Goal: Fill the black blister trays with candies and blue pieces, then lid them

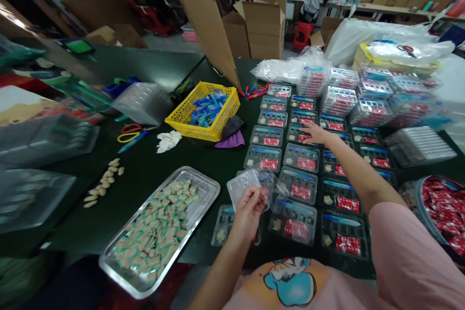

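Observation:
My left hand (pixel 251 207) is closed, fingers pinching transparent plastic lids (pixel 242 185) above the nearest trays. Stretched out over the rows, my right hand (pixel 314 132) has its fingers apart and holds nothing I can see. It lies over a filled plastic tray (pixel 298 136); whether it presses on it I cannot tell. Each plastic tray (pixel 300 185) in the rows holds a blue pen-like tool, a red printed packet and a small beige piece. Below my left hand, another tray (pixel 221 223) is partly hidden by my forearm.
A metal tray (pixel 209 186) of beige-and-green pieces lies left of my arm. Behind it stands a yellow basket (pixel 181 128) of blue tools. Stacked filled trays (pixel 339 101) stand at the back right, and a tub of red packets (pixel 445 213) at the right. Scissors (pixel 129 133) lie left.

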`<state>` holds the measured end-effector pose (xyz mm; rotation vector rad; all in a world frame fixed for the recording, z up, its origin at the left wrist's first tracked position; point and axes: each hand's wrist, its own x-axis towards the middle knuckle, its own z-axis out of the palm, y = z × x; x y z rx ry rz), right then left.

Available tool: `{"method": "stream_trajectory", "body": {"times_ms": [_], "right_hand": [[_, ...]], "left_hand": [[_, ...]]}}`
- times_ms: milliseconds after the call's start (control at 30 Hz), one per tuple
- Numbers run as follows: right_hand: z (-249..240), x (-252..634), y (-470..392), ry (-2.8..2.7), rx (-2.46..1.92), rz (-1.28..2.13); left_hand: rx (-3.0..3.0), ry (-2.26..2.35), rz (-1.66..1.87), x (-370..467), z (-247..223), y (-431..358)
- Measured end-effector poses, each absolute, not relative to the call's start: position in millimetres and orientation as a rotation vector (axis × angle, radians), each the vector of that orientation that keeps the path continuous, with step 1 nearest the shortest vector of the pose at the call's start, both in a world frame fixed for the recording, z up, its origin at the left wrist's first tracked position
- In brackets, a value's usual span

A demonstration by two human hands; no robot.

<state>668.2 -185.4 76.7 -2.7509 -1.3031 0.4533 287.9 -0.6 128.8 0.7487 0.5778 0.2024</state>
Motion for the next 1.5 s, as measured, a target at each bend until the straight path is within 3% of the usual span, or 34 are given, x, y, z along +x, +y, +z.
{"method": "stream_trajectory", "body": {"times_ms": [300,433,567,667,1100,1267,1500], "right_hand": [[77.7,643.9,-194.2,-1.169,-2.739,0.432],[99.0,586.6,-171.2,-1.004,-2.336,0.352],[115.5,496.8,-149.7,-0.877,-1.675,0.892],[120.4,446.7,-147.0,-0.819,-1.436,1.185],[126.8,399.0,-149.6,-0.407,-1.117,1.405],[133.4,409.5,-153.7,-0.445,-1.089,1.3],[134.0,551.6,-181.9,-0.758,-1.895,0.582]], "left_hand": [[0.748,0.556,0.183,291.5,125.7,-5.4],[0.794,0.53,0.224,298.1,130.3,-9.1],[0.854,0.53,0.262,304.0,139.1,-14.9],[0.871,0.535,0.255,304.1,143.5,-19.8],[0.845,0.476,0.18,288.6,147.2,-26.7],[0.822,0.509,0.241,279.4,144.5,-18.7],[0.853,0.678,0.47,261.1,122.9,18.7]]}}
